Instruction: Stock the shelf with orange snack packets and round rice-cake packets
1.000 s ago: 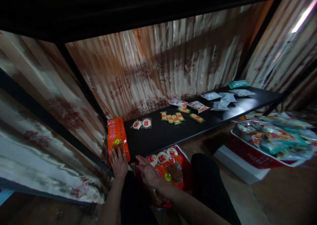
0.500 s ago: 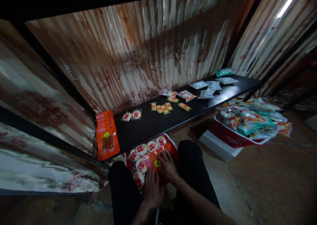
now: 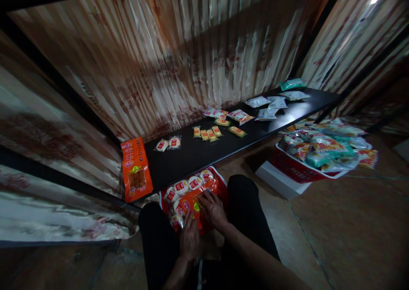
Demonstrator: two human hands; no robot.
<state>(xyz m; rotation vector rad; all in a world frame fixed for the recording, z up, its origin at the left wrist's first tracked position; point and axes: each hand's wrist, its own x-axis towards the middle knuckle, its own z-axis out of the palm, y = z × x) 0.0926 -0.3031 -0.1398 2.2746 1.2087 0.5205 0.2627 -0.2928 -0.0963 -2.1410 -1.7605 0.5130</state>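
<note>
Between my knees sits a red basket (image 3: pixel 223 178) with several round white wrapped cakes (image 3: pixel 181 187) along its far and left sides. An orange snack packet (image 3: pixel 189 202) with a see-through window lies across the cakes. My right hand (image 3: pixel 214 210) rests on the packet's window, fingers stretched out and covering part of it. At the packet's near edge is my left hand (image 3: pixel 191 237), its fingers straight and touching the packet beside a cake. Neither hand is closed round anything. Several overlapped orange packets (image 3: pixel 136 177) lie at the left end of the black shelf (image 3: pixel 191 158).
Two white cakes (image 3: pixel 168 143), small yellow packets (image 3: pixel 211 133), red-and-white packets (image 3: pixel 240 116), pale packets (image 3: pixel 267 107) and a green packet (image 3: pixel 292 84) lie along the shelf. A second red basket (image 3: pixel 287 166), heaped with packets, stands tilted on a white box (image 3: pixel 279 181). Curtains hang behind.
The orange packet in the basket has shifted left and covers more of the cakes. My left hand has drawn slightly back towards me; my right hand stays on the packet. The view has shifted slightly.
</note>
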